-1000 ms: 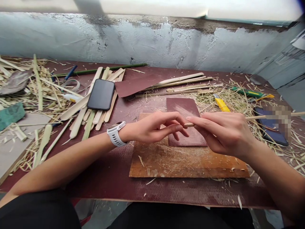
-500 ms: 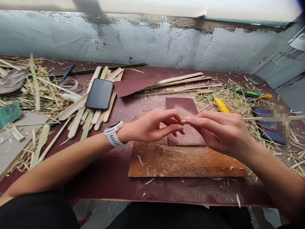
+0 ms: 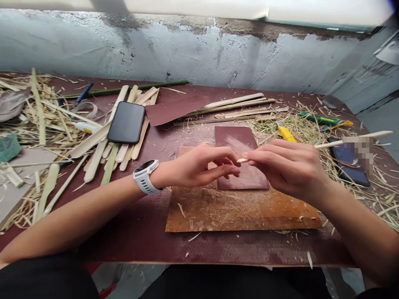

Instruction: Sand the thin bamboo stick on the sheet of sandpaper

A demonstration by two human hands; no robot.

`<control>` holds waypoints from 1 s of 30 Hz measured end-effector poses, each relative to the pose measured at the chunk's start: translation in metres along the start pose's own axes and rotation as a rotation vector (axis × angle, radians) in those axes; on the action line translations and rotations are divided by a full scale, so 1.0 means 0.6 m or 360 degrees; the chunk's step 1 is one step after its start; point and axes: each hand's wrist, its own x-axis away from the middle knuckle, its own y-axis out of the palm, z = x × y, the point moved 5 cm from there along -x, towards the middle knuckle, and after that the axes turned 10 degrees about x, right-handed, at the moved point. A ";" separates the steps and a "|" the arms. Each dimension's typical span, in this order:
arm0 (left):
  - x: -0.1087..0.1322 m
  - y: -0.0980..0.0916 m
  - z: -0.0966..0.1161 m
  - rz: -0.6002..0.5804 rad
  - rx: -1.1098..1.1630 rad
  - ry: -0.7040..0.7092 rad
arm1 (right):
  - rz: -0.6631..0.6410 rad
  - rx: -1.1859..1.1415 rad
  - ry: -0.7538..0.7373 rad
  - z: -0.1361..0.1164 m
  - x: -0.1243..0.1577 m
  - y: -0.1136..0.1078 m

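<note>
A thin, pale bamboo stick [image 3: 326, 144] is pinched between the thumb and fingers of my right hand [image 3: 289, 172]. Its narrow, tapered tip points left, and its long end passes behind the hand toward the right. My left hand [image 3: 199, 168] is at that tip, with bent fingers touching or almost touching it; its thumb stands apart below. Under both hands lies a brown wooden board [image 3: 243, 211], with a dark red sandpaper sheet [image 3: 235, 139] on it, dusted pale in the middle.
Bamboo strips [image 3: 96, 162] lie at left beneath a black phone [image 3: 126, 122]. Shavings [image 3: 268, 128] surround a yellow utility knife [image 3: 286, 133] and a green-handled tool [image 3: 321, 119] at right, near another phone [image 3: 352, 166]. Another sandpaper sheet [image 3: 170, 111] lies behind, before the wall [image 3: 187, 54].
The stick's far right end has swung upward and its tip has turned slightly between my fingers. Both hands stay nearly in place; the whole view has shifted a little.
</note>
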 end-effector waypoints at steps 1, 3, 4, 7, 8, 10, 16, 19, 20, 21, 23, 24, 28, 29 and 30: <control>0.000 0.000 0.001 -0.0002 -0.0009 -0.0003 | -0.0006 -0.0009 0.0020 0.000 0.000 0.000; 0.000 0.001 0.001 -0.0005 -0.0007 -0.0010 | -0.0013 -0.0011 0.0050 0.000 0.001 0.001; 0.000 0.002 0.000 -0.0006 -0.0002 -0.0014 | -0.0017 -0.0009 0.0056 0.000 0.002 0.002; 0.001 0.002 -0.001 -0.0008 0.0015 -0.0024 | -0.0021 -0.0006 0.0055 0.000 0.005 0.004; 0.001 0.002 -0.001 -0.0011 0.0023 -0.0032 | -0.0015 -0.0014 0.0050 0.001 0.005 0.004; 0.002 0.001 -0.002 -0.0006 0.0047 -0.0053 | 0.0000 -0.0047 0.0041 0.003 0.004 0.004; 0.003 0.000 -0.004 0.0010 0.0107 -0.0063 | 0.0014 -0.0154 0.0048 0.008 0.001 0.003; 0.002 -0.003 -0.004 -0.0017 -0.0014 -0.0034 | -0.0017 -0.0177 0.0063 0.011 0.002 0.001; 0.002 -0.007 -0.006 -0.0017 -0.0139 -0.0047 | -0.0033 -0.0176 0.0065 0.012 0.002 0.001; 0.002 -0.011 -0.008 -0.0020 -0.0308 -0.0074 | -0.0054 -0.0164 0.0066 0.013 0.002 0.002; 0.004 -0.018 -0.017 -0.0073 -0.0693 -0.0159 | -0.0110 -0.0093 0.0056 0.014 0.003 0.005; 0.006 -0.020 -0.022 -0.0123 -0.0866 -0.0195 | -0.0148 -0.0042 0.0046 0.014 0.003 0.008; 0.016 -0.018 -0.048 -0.0340 -0.1264 -0.0309 | -0.0326 0.0115 0.0007 0.010 0.008 0.026; 0.019 -0.016 -0.053 -0.0370 -0.1327 -0.0342 | -0.0384 0.0140 0.0015 0.009 0.011 0.032; 0.020 -0.014 -0.058 -0.0391 -0.1374 -0.0372 | -0.0447 0.0170 0.0034 0.009 0.014 0.037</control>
